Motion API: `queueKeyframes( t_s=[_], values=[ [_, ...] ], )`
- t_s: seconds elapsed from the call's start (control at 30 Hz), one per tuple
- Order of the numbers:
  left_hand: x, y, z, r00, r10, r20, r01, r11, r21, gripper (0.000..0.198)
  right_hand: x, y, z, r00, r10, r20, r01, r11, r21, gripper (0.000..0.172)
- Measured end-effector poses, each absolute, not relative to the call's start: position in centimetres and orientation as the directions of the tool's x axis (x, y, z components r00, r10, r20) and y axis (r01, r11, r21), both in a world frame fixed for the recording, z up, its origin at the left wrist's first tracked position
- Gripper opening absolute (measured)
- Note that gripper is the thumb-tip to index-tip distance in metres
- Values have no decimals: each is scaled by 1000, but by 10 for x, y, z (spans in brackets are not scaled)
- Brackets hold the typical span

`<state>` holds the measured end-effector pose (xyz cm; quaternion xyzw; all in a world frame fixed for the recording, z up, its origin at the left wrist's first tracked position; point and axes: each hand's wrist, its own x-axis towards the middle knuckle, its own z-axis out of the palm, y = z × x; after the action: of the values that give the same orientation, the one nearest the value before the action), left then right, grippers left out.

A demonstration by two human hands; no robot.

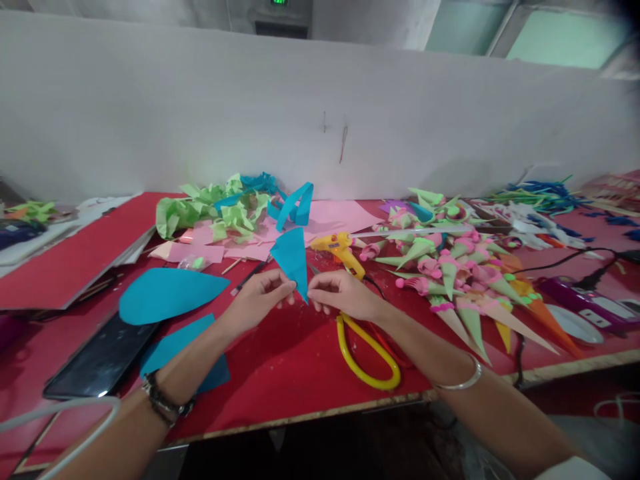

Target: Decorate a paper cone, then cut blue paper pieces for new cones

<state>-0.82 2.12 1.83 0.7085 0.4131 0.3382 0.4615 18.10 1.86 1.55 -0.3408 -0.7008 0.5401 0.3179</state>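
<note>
Above the red table, a blue paper piece (pixel 293 257) with a pointed lower end is held upright between my two hands. My left hand (pixel 267 293) pinches its left side near the tip between thumb and fingers. From the other side, my right hand (pixel 345 293) has its closed fingertips at the right edge, close to the point. Just beyond my right hand lies a yellow glue gun (pixel 340 250). Yellow-handled scissors (pixel 367 373) rest below that wrist. To the left are a blue teardrop-shaped paper (pixel 170 293) and another blue sheet (pixel 185 343), partly hidden under my left forearm.
A black phone (pixel 103 360) lies at the left, beside a red board (pixel 75 257). Green paper scraps (pixel 210 207) and pink sheets (pixel 340 217) fill the back. Several small paper cones (pixel 463 267) are heaped at the right, near a purple power strip (pixel 590 300).
</note>
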Motion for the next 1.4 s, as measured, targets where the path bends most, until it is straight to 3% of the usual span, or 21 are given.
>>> queueKeyframes(
  t_s=[0.77,1.4],
  values=[
    [-7,21,21,386,916,105,299,-233,925,26,180,18,15,-549,833,73,169,196,-966,10],
    [-5,19,25,356,929,103,306,-220,926,26,180,17,14,-552,829,85,144,195,-970,15]
  ],
)
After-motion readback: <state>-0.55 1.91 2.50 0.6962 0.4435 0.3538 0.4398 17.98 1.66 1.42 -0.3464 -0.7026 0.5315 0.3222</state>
